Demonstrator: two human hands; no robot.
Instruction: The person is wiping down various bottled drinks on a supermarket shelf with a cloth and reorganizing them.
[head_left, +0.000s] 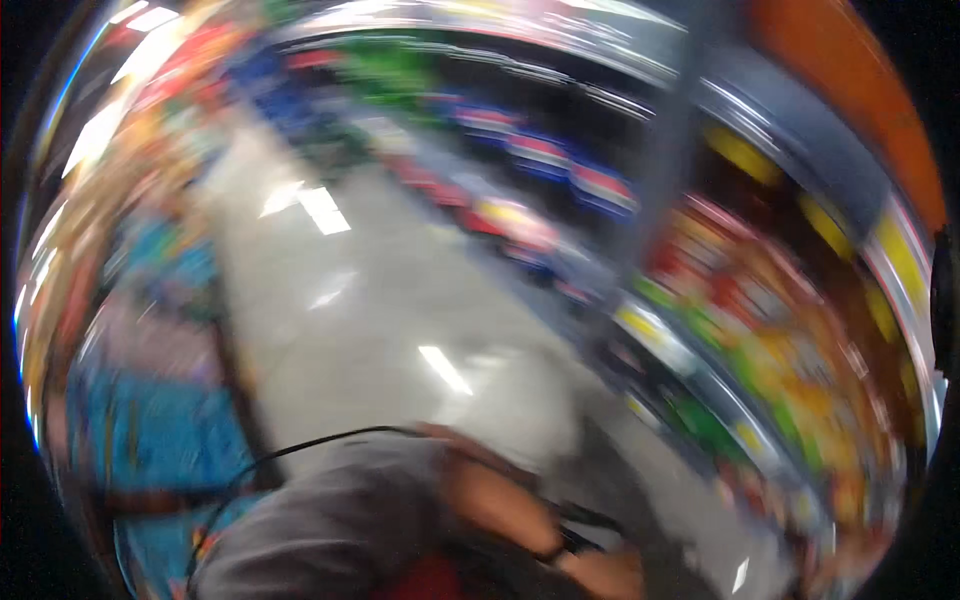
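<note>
The view is strongly blurred. My left hand (609, 574) is at the bottom, right of centre, with a dark band (556, 553) around its wrist. Its bare forearm (502, 510) crosses in front of my body from a grey sleeve (330, 517). Dark strap-like shapes lie just above the wrist; I cannot tell whether the fingers hold anything. A thin black cable (330, 436) arcs over the sleeve. My right hand is not in view.
A shiny pale floor (337, 300) runs between store displays. On the right, shelves carry blue, red and white packages (540, 154) and orange and green packs (795, 375), with a grey upright post (664, 157) between sections. Blue-sided goods (165, 427) stand at left.
</note>
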